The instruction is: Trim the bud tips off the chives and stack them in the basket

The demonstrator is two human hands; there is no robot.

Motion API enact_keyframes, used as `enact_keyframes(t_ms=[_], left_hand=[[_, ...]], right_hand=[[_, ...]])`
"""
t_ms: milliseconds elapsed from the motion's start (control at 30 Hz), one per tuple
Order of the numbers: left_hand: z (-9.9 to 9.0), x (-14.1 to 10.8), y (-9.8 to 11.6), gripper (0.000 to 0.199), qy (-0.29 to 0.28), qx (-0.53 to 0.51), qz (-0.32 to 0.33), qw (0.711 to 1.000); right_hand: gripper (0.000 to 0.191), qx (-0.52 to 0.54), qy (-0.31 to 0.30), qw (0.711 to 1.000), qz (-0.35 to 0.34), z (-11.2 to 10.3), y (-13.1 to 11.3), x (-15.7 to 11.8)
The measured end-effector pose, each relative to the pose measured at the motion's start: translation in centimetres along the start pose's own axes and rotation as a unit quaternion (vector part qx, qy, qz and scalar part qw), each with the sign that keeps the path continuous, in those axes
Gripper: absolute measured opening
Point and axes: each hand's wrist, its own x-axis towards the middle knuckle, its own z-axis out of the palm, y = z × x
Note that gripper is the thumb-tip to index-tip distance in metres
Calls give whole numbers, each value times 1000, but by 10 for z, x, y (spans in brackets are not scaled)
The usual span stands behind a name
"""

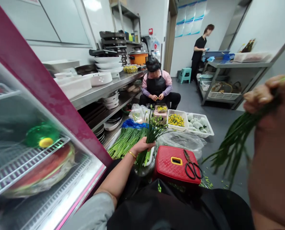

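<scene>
Fingers on the left hand (142, 146) are wrapped snugly around a bundle of budded stems (154, 129), the bud ends fanning up above the knuckles and the cut ends poking out below. That arm reaches forward from a grey sleeve (94, 209), with a gold bangle (132, 154) at the wrist. Meanwhile the right hand (262, 92) is up high and close to the lens, fingers curled around a clump of green stems (245, 129) that dangles down and to the left of them. Just left of the left fingers there's a tray's worth of loose stalks (126, 139), and near them on the right is a red box (165, 163) with black-handled scissors (192, 166) lying on its lid. Past the fingers, farther out, sits a white basket of yellow blossoms (176, 120). Writing-wise, the blue-and-white sheets (190, 18) on the wall way beyond the fingers are too small to read, and same goes for the dark marks on the pink carton (160, 118). Right hand's pretty blurry, its forearm runs off the edge, and I can't make out exactly how each finger grips. Left fingertips are partly tucked behind the bundle.
</scene>
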Motion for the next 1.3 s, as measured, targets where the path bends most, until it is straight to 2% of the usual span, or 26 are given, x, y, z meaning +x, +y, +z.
enact_keyframes(t_ms=[100,233,300,400,500,600,767,933,1167,1300], left_hand=[[7,-12,16,41,-97,-15,8,995],[23,-28,35,39,-210,-83,-10,974],[31,-32,39,38,-258,-122,-23,958],[43,-33,37,35,-324,-189,-34,926],[51,-30,34,31,-374,-254,-37,891],[56,-27,35,30,-404,-267,-30,875],[64,-24,38,38,-419,-232,-54,876],[67,-27,30,41,-427,-205,-80,877],[63,-35,28,39,-388,-196,-110,894],[60,-37,31,34,-332,-213,-88,914]], right_hand=[[38,34,24,999,34,1,25,-9],[42,110,44,990,80,8,73,-30],[43,132,51,982,122,21,98,-41],[41,193,18,961,198,49,126,-56],[40,246,-19,946,210,77,138,-66],[45,247,-51,944,212,96,137,-71],[47,236,-75,940,234,110,128,-74],[37,217,-27,948,230,113,124,-73],[32,153,50,955,251,106,113,-71],[31,120,74,960,242,102,110,-71]])
